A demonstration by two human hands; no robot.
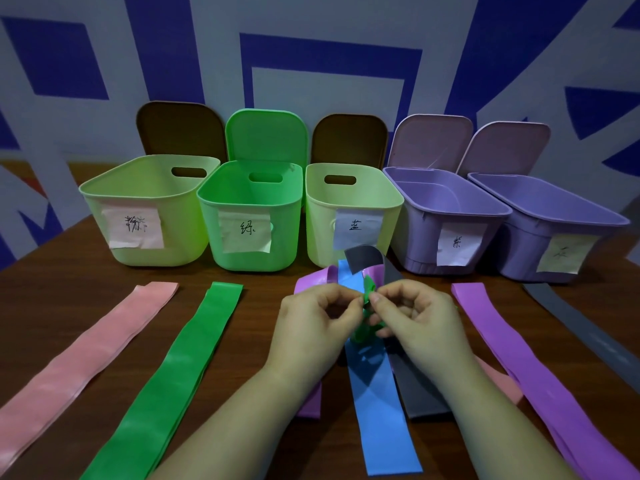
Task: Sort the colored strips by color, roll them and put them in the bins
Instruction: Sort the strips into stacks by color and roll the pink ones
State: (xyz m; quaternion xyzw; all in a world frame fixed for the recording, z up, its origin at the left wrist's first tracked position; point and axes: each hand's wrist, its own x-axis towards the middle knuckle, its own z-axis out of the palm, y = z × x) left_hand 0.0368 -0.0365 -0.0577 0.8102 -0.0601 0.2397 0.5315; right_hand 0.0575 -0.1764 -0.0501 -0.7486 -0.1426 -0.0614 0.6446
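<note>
Brown table [52, 306] carrying five bins, all looking empty. Left hand [311, 323] and right hand [415, 320] are both pinching a green strip [367, 299], grip just starting its roll. Sorted pink [86, 355] and green [166, 372] strips are lying left of it, purple [519, 355] right; blue [377, 410], grey beneath. Mostly undone.

Just beyond the left hand [313, 323], the bins [247, 216] look like smooth, faintly shiny plastic, each with a matt paper label [245, 232] stuck on. The flat green strip [166, 372] left of that hand seems rubbery with a soft sheen. Under both wrists, the table [263, 427] is dark wood grain.
</note>
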